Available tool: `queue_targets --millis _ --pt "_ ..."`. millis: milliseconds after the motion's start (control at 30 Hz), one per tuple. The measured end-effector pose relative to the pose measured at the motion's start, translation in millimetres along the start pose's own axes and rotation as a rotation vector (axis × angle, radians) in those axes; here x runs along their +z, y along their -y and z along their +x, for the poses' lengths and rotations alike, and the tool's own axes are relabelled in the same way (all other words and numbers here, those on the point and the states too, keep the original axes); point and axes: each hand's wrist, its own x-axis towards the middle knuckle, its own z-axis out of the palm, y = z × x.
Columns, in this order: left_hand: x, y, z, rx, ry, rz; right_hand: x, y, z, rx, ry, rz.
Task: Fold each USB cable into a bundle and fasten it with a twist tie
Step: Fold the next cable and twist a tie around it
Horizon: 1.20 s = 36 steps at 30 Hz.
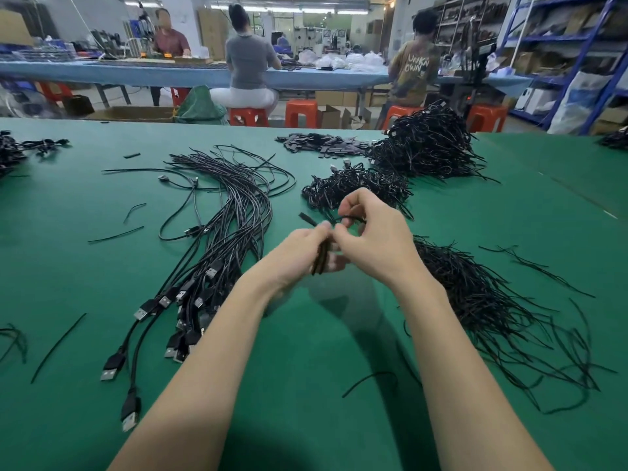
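while held above the tabletop (306,385), folded cable bundle (321,256) gripped in left hand (299,253), right hand (370,232) pinching twist tie (350,218) at bundle's top. risk: loops springing open if grip loosens; tie slipping off before tightened.

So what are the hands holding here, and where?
Left hand grips the folded black cable bundle at its middle; right hand pinches its upper end.
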Motion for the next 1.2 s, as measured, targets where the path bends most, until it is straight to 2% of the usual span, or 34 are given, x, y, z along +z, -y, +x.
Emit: queue_targets --millis 67,167,267,333,433,500,567,733,833,900,1033,1100,1200 --pt "-3 -2 3 0.063 -0.071 -0.222 1 7 1 0.048 0.137 0.199" --pt "-15 -7 3 0.133 -0.042 -0.493 2 7 -4 0.197 0.472 0.504" --pt "-24 -11 -1 0.173 0.053 -0.637 0 -6 -12 0.282 0.729 0.536" --pt "-25 -11 -3 0.171 0.082 -0.607 -1 -15 -13 0.323 0.786 0.469" --pt "-24 -9 -7 0.138 0.163 -0.506 2 -20 -10 0.346 0.687 0.181" --pt "-23 -8 -10 0.105 0.202 -0.366 6 -21 -8 0.267 0.493 -0.112" --pt "-22 -6 -11 0.073 0.244 -0.229 7 -18 -9 0.189 0.292 -0.282" --pt "-25 -6 -13 -0.013 0.331 -0.001 0 -21 -6 0.093 0.128 -0.207" --pt "-25 -4 -10 -0.073 0.328 0.275 2 -17 -5 0.056 -0.058 -0.244" --pt "-20 1 -7 -0.111 0.266 0.371 1 -15 -2 0.052 -0.148 -0.237" --pt "-14 9 -1 -0.072 0.062 0.22 -5 -11 5 0.103 0.051 0.042" --pt "-14 9 1 -0.041 0.007 0.134 -6 -7 5 0.127 0.099 0.169" --pt "-11 4 4 0.021 -0.109 -0.126 -7 -1 4 0.167 0.217 0.286"
